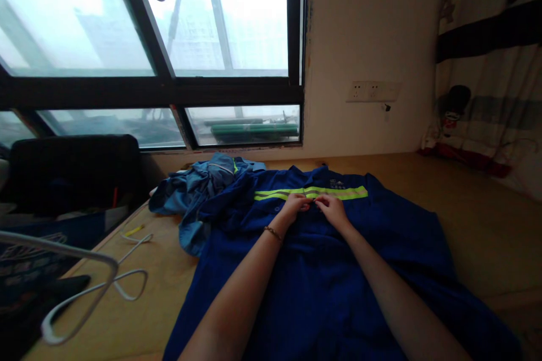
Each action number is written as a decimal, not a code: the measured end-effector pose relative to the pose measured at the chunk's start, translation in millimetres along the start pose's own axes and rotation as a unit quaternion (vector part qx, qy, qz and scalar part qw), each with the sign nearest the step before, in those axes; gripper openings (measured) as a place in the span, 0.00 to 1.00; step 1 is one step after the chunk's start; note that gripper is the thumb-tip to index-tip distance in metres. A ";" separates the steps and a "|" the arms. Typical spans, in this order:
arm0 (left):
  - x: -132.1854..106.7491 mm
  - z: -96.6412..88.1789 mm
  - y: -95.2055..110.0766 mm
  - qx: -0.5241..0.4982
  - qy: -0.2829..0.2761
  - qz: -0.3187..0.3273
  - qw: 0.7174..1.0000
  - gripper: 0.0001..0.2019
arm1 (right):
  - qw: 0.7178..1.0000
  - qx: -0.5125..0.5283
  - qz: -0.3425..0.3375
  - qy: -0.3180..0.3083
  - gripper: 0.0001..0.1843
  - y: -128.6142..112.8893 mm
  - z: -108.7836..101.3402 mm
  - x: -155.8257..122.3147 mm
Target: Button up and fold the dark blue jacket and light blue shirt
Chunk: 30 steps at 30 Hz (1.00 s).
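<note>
A dark blue work jacket lies spread on the wooden surface, with a yellow-green reflective strip across its chest and small white print above the strip. At the middle of the front, just below the strip, my left hand pinches the fabric, its fingers closed. My right hand is closed in a pinch right beside it, at the front opening. The fingertips nearly meet, and any small fastener between them is too small to make out. A bracelet circles my left wrist.
Crumpled lighter blue clothing lies at the jacket's left. A white cable loops over the left side of the wooden surface. Behind are a window and a wall socket; a curtain hangs at the right.
</note>
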<state>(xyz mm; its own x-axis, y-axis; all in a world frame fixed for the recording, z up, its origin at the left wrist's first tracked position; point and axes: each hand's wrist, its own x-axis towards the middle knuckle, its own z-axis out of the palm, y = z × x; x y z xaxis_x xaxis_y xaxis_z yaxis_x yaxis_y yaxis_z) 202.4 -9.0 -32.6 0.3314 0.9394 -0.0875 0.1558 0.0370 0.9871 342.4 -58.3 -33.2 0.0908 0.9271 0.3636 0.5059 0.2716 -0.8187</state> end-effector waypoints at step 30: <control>-8.6 -11.8 -2.4 -0.255 -0.102 -0.055 0.960 0.07 | 0.930 0.258 0.261 -0.018 0.10 -5.1 11.5 -3.5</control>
<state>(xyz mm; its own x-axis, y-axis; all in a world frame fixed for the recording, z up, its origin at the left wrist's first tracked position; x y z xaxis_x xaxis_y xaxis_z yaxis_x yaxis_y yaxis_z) 188.2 -13.1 -32.7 0.5222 0.8363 -0.1671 -0.2595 0.3424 0.9030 329.7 -60.0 -35.4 0.1757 0.9727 -0.1516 -0.0795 -0.1395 -0.9870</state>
